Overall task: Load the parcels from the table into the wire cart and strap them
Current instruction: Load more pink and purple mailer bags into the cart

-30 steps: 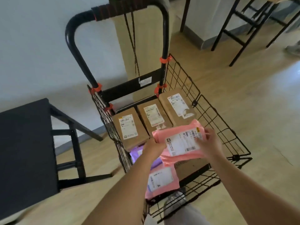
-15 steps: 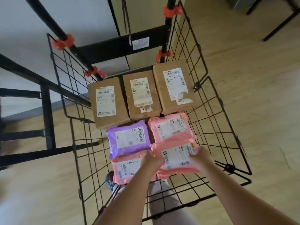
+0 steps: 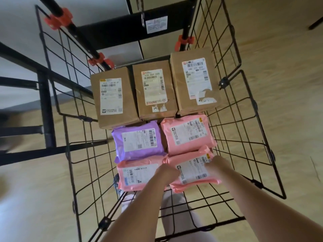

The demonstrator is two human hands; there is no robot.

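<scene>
Wire cart (image 3: pixel 113 32): black thin-rod mesh in square grids, its sides splayed outward. A flat black plate with a white sticker crosses the back between round black tubes.
Clips (image 3: pixel 57 18): orange plastic, clamped round the tubes where the mesh meets them.
Left box (image 3: pixel 111 96): brown cardboard, rectangular, standing at the back of the cart, a long white label on top.
Middle box (image 3: pixel 153 89): the same brown cardboard, pressed between its two neighbours, glossy tape over the label.
Right box (image 3: pixel 194 79): brown cardboard, its label torn at the lower corner.
Purple mailer (image 3: pixel 139 142): soft crinkled plastic pouch, puffy, lying in front of the left and middle boxes.
Far pink mailer (image 3: pixel 187 135): smooth pink plastic, pillow-shaped, beside the purple one and touching it.
Left pink mailer (image 3: pixel 134 177): pink plastic pouch nearest the person on the left, its upper edge tucked under the purple mailer.
Held pink mailer (image 3: pixel 192 172): wrinkled pink plastic with a white barcode label, in the near right corner of the load, overlapping the near edge of the far pink mailer.
Left hand (image 3: pixel 166 173): fingers curled round the held pink mailer's left edge.
Right hand (image 3: pixel 218 165): grips the mailer's right side, fingers lying over the label.
Floor (image 3: pixel 279 49): pale wood-grain boards, visible through the mesh.
Surface frame (image 3: pixel 45 109): black square metal bars left of the cart; its top is out of view.
</scene>
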